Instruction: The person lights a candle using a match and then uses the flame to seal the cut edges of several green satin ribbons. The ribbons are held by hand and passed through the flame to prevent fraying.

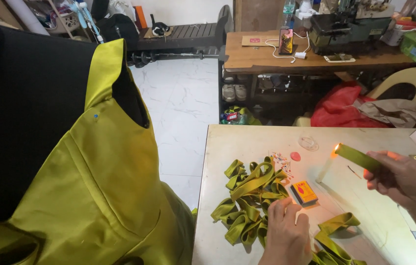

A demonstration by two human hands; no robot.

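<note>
The right hand [398, 177] is gripping a short strip of olive-green satin ribbon [357, 157], fingers curled closed around it, and is holding the strip's free end right at the flame of a thin white lit candle [326, 167] that is standing upright on the pale, worn surface [247, 142]. The left hand [286, 233] is resting lower down, palm down with fingers bent, its fingertips pressing on the edge of a tangled heap of olive-green ribbon pieces [249, 196]; it appears to be pinching one piece, though the fingers are hiding the contact.

Just beside the left hand's fingertips a small orange-and-yellow matchbox [305, 191] is lying flat, between the heap and the candle. A scatter of coloured-head sewing pins [281, 161] is lying just beyond the heap, with a small pink oval piece [295, 156] next to them. A further looped length of the same green ribbon [335, 230] is lying to the right of the left hand.

At the left, a shiny olive-green satin garment [100, 186] is hanging on a black dress form [26, 113].
</note>
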